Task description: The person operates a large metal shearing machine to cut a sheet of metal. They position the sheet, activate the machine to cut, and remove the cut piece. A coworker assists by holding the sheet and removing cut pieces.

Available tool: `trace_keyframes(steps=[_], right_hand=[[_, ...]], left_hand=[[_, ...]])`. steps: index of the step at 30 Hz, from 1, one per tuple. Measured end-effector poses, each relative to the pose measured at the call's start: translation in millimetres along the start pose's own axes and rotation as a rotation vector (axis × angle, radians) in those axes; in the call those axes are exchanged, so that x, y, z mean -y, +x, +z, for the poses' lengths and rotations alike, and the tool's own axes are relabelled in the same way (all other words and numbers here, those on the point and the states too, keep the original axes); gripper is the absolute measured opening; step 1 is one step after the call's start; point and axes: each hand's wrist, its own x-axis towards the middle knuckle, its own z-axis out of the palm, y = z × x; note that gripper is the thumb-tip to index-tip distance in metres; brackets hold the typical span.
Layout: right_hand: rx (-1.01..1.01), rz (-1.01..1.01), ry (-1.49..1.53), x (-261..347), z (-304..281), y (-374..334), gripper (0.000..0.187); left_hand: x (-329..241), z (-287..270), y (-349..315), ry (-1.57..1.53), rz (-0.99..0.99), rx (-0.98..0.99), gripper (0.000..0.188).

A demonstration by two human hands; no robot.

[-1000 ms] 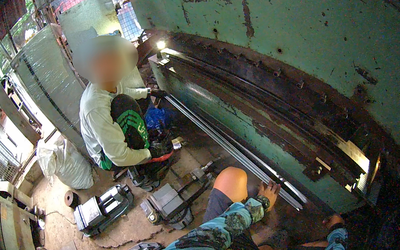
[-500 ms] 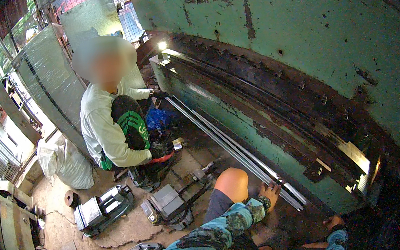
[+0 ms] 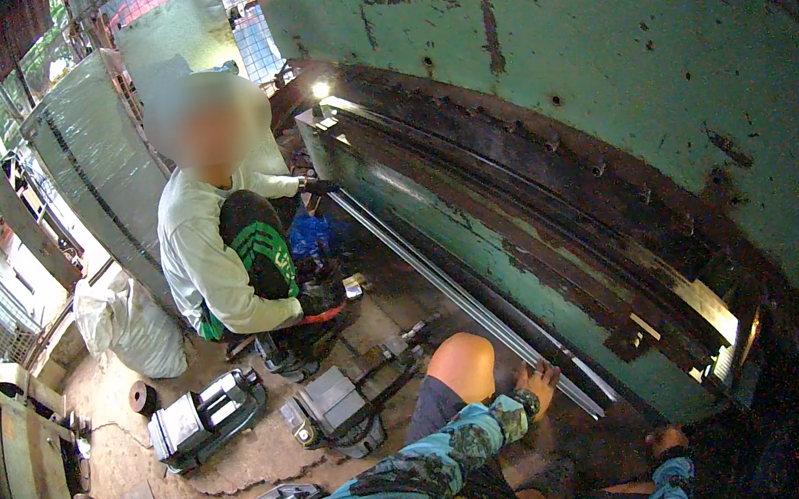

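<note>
Long thin metal strips (image 3: 468, 302) run from a co-worker's gloved hand (image 3: 319, 187) at the far end towards me, low along the front of a green machine. My left hand (image 3: 540, 388) lies over their near end, fingers curled on them. Another bright strip (image 3: 587, 373) lies apart from these, closer to the machine's base. My right hand (image 3: 666, 440) is in shadow near the machine's lower near corner. Its fingers look bent, but darkness hides whether they hold anything.
The big green machine (image 3: 596, 52) fills the right side. A crouching co-worker (image 3: 207, 244) is at the far left of the strips. Vises (image 3: 208, 416) and a grey metal device (image 3: 334, 399) stand on the floor to my left, near a white sack (image 3: 132, 325).
A gap has opened between the strips under my left hand and the strip nearer the machine. My hands and the co-worker have hardly moved.
</note>
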Motion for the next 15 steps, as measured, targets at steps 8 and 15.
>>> trace_keyframes(steps=[8,15], right_hand=[[0.083,-0.113,0.081,4,-39,-23,0.025],[-0.014,-0.093,0.117,-9,8,0,0.013]], left_hand=[[1,1,3,0.115,0.016,0.087,0.057],[-15,28,9,-1.598,-0.11,-0.439,0.053]])
